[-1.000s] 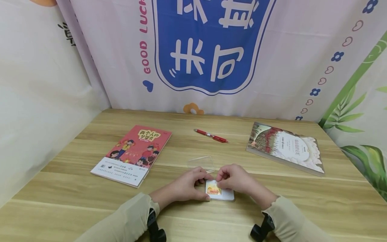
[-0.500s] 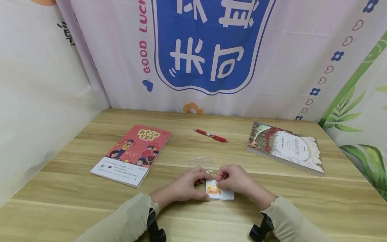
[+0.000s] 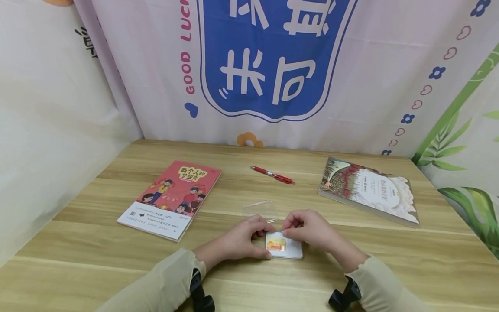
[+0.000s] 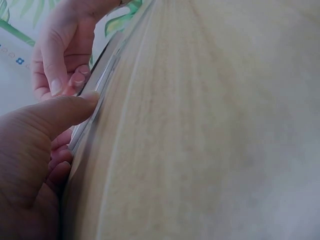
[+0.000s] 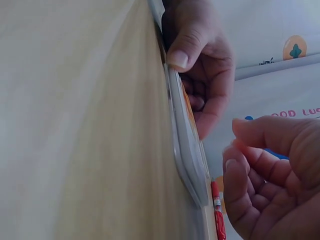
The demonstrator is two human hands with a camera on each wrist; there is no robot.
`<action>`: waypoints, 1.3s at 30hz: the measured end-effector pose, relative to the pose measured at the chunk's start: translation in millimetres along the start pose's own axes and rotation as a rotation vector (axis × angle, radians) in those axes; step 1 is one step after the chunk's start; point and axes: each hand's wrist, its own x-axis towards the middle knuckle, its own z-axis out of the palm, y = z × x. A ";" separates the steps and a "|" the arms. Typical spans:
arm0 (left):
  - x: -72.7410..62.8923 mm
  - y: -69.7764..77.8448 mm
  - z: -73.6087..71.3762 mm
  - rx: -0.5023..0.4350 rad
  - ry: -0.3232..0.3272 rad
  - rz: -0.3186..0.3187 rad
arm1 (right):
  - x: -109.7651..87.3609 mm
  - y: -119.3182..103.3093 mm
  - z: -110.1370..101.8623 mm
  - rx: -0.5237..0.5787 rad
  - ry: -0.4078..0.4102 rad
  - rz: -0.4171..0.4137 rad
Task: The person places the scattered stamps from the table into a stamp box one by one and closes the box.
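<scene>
In the head view a flat white card (image 3: 294,251) with rounded corners lies at the table's near middle, an orange and yellow picture (image 3: 276,245) on its left part. My left hand (image 3: 243,240) holds the card by its left end, thumb at the near edge and fingers at the far edge. My right hand (image 3: 309,229) hovers at the card's far edge, fingers loosely curled. From the right wrist, thumb and forefinger stand slightly apart with nothing visible between them. The card's edge (image 5: 185,135) looks layered there, with a clear rim beneath.
A clear plastic cover (image 3: 259,210) lies just behind the hands. Farther back is a red pen (image 3: 272,174). A pink and white book (image 3: 171,199) lies to the left, and a thicker illustrated book (image 3: 368,190) to the right. Printed cloth (image 3: 156,78) hangs behind the table.
My right hand has shifted slightly to the right, off the picture's upper right corner, uncovering it. My left hand and the card have hardly moved.
</scene>
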 end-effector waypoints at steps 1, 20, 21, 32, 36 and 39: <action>0.0 0.0 0.1 0.000 0.001 0.001 | -0.7 1.2 -1.5 0.008 0.000 -0.006; 0.0 0.0 1.7 -0.004 0.014 -0.007 | -18.0 18.3 -25.2 0.023 0.030 -0.002; -0.1 0.1 1.8 -0.002 0.013 -0.009 | -19.2 19.6 -26.5 0.017 0.035 0.005; -1.2 0.9 1.5 0.008 0.018 -0.009 | -36.7 28.7 -41.1 -0.060 0.059 0.033; -0.9 0.6 1.4 0.012 0.014 -0.010 | -42.2 30.0 -44.7 -0.070 0.070 0.057; -0.4 -0.1 1.8 0.013 0.014 -0.006 | -46.0 32.7 -47.8 -0.072 0.071 0.056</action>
